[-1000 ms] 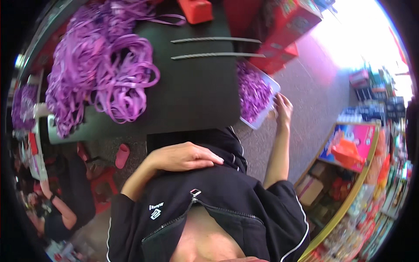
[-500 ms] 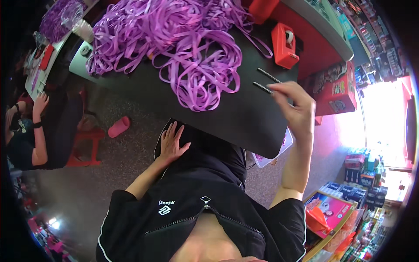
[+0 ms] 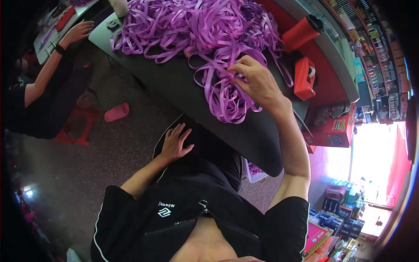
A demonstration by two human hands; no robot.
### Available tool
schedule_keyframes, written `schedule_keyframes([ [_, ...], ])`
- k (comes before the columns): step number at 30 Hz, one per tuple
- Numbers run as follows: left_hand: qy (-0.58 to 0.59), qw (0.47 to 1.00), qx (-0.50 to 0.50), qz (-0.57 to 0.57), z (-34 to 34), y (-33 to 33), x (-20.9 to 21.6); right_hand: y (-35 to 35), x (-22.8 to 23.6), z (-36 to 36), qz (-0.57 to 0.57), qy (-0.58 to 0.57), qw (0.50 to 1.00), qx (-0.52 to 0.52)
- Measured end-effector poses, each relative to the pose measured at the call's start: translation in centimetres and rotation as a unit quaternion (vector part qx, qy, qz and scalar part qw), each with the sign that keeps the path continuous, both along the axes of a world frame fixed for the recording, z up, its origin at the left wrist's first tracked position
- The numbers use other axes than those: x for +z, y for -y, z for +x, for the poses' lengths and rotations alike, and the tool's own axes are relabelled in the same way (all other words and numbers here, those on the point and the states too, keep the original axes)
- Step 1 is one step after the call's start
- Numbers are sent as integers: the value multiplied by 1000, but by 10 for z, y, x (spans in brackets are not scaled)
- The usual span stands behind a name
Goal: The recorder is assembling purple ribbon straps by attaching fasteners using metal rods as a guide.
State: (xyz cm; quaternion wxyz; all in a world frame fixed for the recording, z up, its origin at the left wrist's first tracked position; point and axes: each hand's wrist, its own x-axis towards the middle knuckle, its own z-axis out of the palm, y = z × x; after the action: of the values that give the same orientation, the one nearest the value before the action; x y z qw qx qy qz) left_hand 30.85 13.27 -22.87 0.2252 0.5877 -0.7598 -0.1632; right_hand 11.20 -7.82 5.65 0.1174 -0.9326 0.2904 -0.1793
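Nearest the camera, the left hand (image 3: 175,143) lies flat and open on the person's dark-clothed thigh, below the near edge of the dark tabletop (image 3: 187,85), its grip spread and holding nothing. Further up, the right hand (image 3: 254,81) reaches over that near edge and rests on the near end of a big loose heap of flat purple ribbon strips (image 3: 205,32); its fingers are curled and pinched together on a few strands, though how firmly it grips them cannot be told. The heap spreads from the middle of the tabletop to its far edge. Just right of the right hand, near the tabletop's right edge, sits a red tape dispenser (image 3: 304,78), and beyond it a red cylinder with a dark cap (image 3: 302,32). On the floor to the left lies a pink slipper (image 3: 116,112), beside another seated person in black (image 3: 46,94).
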Motion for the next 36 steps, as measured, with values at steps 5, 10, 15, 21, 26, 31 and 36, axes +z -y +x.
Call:
schedule_keyframes([
  [5, -2, 1000, 4, -18, 0, 0, 0, 7, -4, 1, 5, -31, 999, -21],
  [10, -8, 1000, 6, -19, 0, 1, 1, 17, 2, 1, 177, 96, 965, -165],
  [15, -11, 1000, 4, -19, 0, 0, -2, 30, -9, 12, 117, -63, 971, -199],
  [21, -16, 999, 6, -34, 2, -2, -1, 28, 10, 9, 153, 68, 971, -170],
  [26, -18, 999, 2, -39, 1, -3, -1, 28, 15, 11, 161, 29, 963, -216],
  [31, -20, 999, -5, -31, 0, -3, 3, 39, -16, 13, 171, -11, 959, -227],
  [36, -28, 999, -4, -35, 3, -5, 2, 34, 6, -2, 136, 19, 971, -196],
])
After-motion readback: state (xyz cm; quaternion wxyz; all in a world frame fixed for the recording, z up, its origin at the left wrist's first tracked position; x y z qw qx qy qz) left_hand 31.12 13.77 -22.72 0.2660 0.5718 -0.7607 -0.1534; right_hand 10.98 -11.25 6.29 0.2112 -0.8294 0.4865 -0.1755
